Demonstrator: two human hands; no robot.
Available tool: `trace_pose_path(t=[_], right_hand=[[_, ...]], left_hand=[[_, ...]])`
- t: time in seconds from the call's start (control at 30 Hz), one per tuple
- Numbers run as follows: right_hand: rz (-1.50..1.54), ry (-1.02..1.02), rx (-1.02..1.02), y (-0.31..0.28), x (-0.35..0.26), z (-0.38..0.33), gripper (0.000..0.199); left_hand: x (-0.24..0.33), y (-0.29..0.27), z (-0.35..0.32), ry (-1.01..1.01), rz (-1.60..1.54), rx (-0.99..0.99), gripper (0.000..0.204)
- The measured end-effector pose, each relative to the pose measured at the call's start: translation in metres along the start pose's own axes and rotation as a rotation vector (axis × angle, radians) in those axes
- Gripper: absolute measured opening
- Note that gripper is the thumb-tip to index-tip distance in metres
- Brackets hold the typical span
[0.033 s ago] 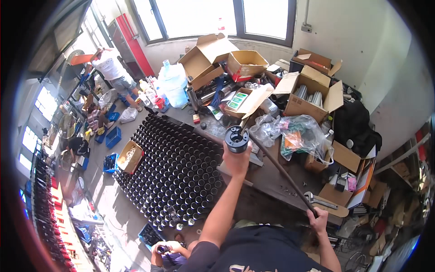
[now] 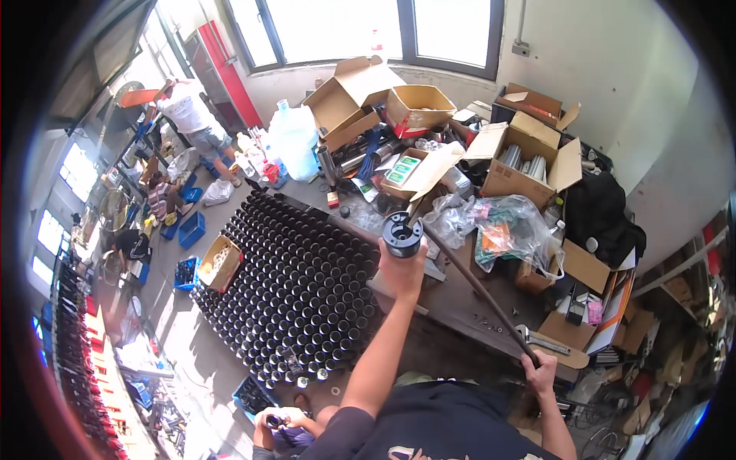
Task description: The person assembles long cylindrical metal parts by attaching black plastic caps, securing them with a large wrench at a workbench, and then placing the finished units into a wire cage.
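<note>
Bags (image 2: 515, 228), contents unclear, lie near the rod (image 2: 476, 285).

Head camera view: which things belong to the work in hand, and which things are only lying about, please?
In the work:
- black cylinder, held in the left hand
- long dark bar, gripped by the right hand
- perhaps the rows of black tubes

Seemingly only lying about:
- water jug
- cardboard box with metal tubes
- plastic bag

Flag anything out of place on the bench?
Small loose pieces lie scattered on the bench near the adjustable wrench and dark rod; odd, since the silver tubes sit in a cardboard box. No spill evident.
</note>
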State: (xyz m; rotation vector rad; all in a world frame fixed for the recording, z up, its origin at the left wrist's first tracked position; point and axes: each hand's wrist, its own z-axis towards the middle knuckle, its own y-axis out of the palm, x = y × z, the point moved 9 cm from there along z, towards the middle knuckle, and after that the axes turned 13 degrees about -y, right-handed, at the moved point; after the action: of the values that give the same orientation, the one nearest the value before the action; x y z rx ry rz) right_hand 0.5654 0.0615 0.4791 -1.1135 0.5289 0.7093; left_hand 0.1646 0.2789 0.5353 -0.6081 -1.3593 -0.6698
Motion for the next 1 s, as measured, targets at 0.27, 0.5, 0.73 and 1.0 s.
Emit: trace_pose_path(t=[0.27,0.5,0.73,1.0], right_hand=[[-0.148,-0.107,0.018,-0.036,-0.009,0.016,0.02],[-0.106,-0.002,-0.013,-0.048,-0.042,0.06,0.018],[0.181,-0.867,-0.791,0.137,-0.303,0.049,0.048],[0.035,-2.037,-0.742,0.248,-0.458,0.088,0.02]], left_hand=[[0.003,-0.007,-0.006,0.089,0.104,0.111,0.049],[0.007,0.0,-0.002,0.158,0.093,0.073,0.049],[-0.002,-0.003,0.037,0.051,-0.047,-0.366,0.053],[-0.028,0.021,0.025,-0.002,0.068,-0.302,0.052]])
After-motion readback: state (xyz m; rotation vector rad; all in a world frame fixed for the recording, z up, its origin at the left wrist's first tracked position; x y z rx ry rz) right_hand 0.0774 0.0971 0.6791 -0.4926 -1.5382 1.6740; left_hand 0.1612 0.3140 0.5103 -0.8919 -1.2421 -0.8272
